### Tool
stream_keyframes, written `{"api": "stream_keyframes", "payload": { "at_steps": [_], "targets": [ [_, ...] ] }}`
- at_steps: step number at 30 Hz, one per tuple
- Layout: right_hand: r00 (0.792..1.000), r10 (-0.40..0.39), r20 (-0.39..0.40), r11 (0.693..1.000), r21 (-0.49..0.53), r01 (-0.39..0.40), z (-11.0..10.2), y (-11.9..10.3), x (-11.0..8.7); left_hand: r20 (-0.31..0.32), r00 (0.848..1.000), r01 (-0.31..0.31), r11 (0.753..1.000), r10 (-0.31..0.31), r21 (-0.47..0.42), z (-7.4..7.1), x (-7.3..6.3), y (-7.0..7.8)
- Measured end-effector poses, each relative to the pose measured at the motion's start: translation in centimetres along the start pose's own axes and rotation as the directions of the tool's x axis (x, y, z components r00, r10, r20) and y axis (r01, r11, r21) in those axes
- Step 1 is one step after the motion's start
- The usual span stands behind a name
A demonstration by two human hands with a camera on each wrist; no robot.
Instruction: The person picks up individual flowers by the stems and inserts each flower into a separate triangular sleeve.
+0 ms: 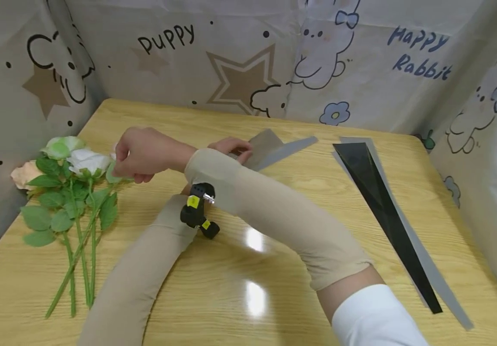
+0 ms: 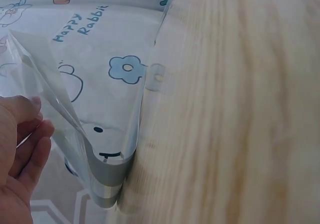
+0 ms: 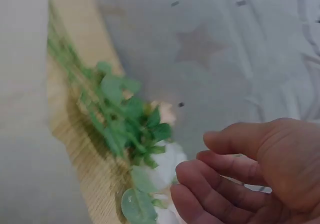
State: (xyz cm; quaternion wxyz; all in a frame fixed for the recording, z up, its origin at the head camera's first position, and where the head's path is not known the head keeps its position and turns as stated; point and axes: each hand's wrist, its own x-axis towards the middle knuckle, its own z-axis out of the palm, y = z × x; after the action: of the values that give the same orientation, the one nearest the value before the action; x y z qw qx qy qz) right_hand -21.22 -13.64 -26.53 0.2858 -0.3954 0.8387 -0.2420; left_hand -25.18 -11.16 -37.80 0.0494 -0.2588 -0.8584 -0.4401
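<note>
My right arm crosses over my left. The right hand (image 1: 144, 154) hangs at the flower heads on the left, its fingers loosely curled. In the right wrist view that hand (image 3: 250, 174) shows nothing between thumb and fingers, beside a white rose (image 3: 167, 166) and green leaves (image 3: 137, 204). My left hand (image 1: 233, 145), partly hidden by the right sleeve, pinches a translucent grey wrapping sheet (image 1: 270, 146) at the back of the table. The left wrist view shows the folded sheet (image 2: 70, 129) rising from the left hand's fingers (image 2: 37, 154) and curving at its lower end.
Several artificial roses lie at the left: a greenish one (image 1: 61, 147), a white one (image 1: 87, 161) and a peach one (image 1: 25, 175), with crossing stems (image 1: 81, 250). A folded black sheet (image 1: 386, 216) lies over grey sheets (image 1: 438, 269) at right. Printed cloth (image 1: 239, 62) walls the wooden table (image 1: 213, 298).
</note>
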Motion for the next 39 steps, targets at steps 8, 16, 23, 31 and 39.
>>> {"api": "stream_keyframes", "payload": {
  "at_steps": [8,16,23,31,39],
  "targets": [
    [0.992,0.026,0.126,0.955,-0.298,0.013,2.1,-0.8,5.1,-0.306,0.927,-0.218,0.975,0.218,0.036,2.9,-0.7,0.0],
    [0.949,0.148,0.278,0.914,-0.406,-0.024,4.9,-1.1,7.2,-0.25,0.954,-0.146,0.984,0.166,0.098,2.8,-0.9,0.7],
    [0.944,0.133,0.302,0.88,-0.475,0.029,5.6,-1.2,7.9,-0.219,0.967,-0.113,0.989,0.132,0.097,1.8,-1.1,0.6],
    [0.981,-0.063,0.181,0.909,-0.396,0.132,4.7,-1.5,7.4,-0.267,0.945,-0.159,0.978,0.19,0.135,1.2,-1.4,-0.6],
    [0.983,-0.048,-0.177,0.985,-0.169,0.017,2.3,-2.0,4.6,-0.293,0.923,-0.221,0.967,0.25,0.131,1.5,-0.9,-0.9]
  ]
}}
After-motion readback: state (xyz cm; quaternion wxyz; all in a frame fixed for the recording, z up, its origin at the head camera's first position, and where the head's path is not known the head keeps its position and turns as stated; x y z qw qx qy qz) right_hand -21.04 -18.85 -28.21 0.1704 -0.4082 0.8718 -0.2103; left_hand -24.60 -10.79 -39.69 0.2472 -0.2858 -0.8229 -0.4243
